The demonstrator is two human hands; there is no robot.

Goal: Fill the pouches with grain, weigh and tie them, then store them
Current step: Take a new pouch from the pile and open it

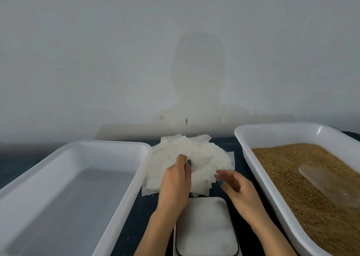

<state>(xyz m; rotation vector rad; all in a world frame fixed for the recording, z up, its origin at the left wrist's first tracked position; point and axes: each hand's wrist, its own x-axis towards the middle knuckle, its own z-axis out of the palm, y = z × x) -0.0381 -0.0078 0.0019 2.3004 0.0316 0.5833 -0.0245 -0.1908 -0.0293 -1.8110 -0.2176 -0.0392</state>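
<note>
on the dark table stand two white trays: the left tray and the right tray, which holds grain and one clear scoop lying in it. between them, toward the wall, lies one loose pile of white pouches, too many to count; one white scale sits just in front of it. the left hand rests on the pile, its thumb and fingers curled and pinching a top pouch. the right hand is blurred at the pile's right edge, fingers half curled and loose, gripping nothing; whether it touches a pouch cannot be told.
</note>
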